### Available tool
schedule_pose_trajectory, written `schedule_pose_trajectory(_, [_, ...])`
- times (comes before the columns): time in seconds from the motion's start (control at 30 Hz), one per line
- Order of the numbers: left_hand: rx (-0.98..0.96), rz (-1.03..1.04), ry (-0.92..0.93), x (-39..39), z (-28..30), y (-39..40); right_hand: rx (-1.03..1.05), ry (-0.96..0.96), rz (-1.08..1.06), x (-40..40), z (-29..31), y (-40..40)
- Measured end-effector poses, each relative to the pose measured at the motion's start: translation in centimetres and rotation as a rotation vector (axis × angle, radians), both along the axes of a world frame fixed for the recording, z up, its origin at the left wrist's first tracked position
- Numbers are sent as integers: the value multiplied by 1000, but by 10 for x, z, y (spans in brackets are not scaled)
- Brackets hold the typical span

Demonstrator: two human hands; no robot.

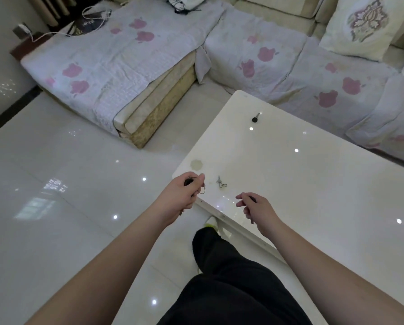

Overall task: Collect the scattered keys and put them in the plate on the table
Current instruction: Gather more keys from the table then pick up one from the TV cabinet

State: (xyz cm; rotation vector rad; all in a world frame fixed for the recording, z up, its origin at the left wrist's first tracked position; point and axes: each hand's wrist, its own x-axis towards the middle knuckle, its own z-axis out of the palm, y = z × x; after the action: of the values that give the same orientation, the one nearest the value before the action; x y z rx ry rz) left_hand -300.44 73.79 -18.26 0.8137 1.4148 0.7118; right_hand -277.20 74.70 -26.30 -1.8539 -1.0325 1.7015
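Observation:
My left hand [184, 193] is closed on a black-headed key with a metal ring [202, 189] hanging from the fingers, at the near left corner of the white glossy table [313, 184]. A small silver key on a clip [221, 182] lies on the table just right of that hand. My right hand [255, 208] hovers above the table's near edge with fingers curled around a dark object that I cannot identify. A black-headed key [256, 118] lies near the table's far corner. No plate is in view.
An L-shaped sofa [126, 66] covered in white cloth with pink prints wraps the far side of the table. A cushion [360, 26] leans at the back right. Glossy floor tiles [55, 207] spread to the left. My leg in dark trousers [219, 277] stands beside the table.

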Motion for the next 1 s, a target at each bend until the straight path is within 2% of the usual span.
schedule_pose_trajectory(0.1, [-3,-111,29,-8,-2,40,4,32,-51,-14,-10,23])
schedule_pose_trajectory(0.23, [-2,-239,-29,-15,-1,101,-23,101,-199,-34,-16,66])
schedule_pose_trajectory(0.57, [-29,-381,-20,-37,1,195,-54,146,-423,-62,-15,127])
schedule_pose_trajectory(0.77, [-80,-555,8,-67,-19,247,-118,57,-623,-98,-31,135])
schedule_pose_trajectory(0.9, [-8,-790,89,-102,-31,280,-162,-13,-800,-144,-34,138])
schedule_pose_trajectory(1.0, [41,-924,48,-126,-30,303,-152,-42,-939,-183,-34,139])
